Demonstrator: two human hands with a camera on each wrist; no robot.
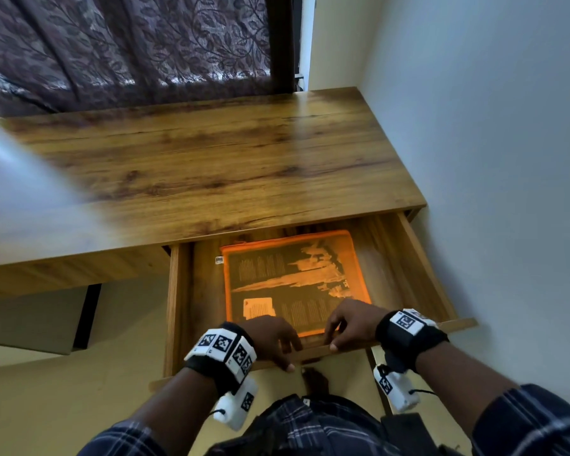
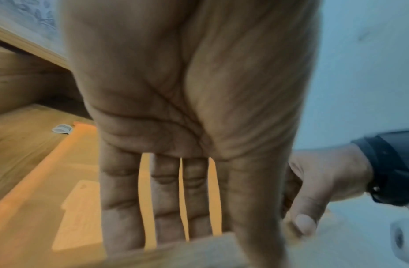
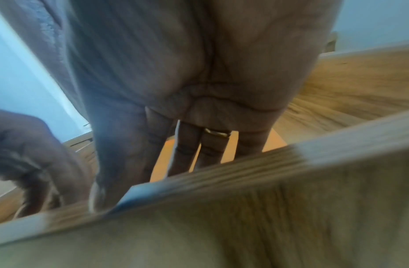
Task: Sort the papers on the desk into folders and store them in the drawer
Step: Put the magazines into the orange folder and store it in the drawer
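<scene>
The drawer (image 1: 418, 258) is pulled out at the right end of the desk (image 1: 211, 166), and the orange folder (image 1: 293, 278) is laid flat inside, long axis running near to far. The drawer's near front panel (image 1: 313, 352) is gripped by both hands side by side: left hand (image 1: 273, 337) and right hand (image 1: 349, 324) are hooked over its top edge, thumbs outside. The folder is set just beyond the fingers, so a push away toward the desk is judged to close it; both hands are equally near.
</scene>
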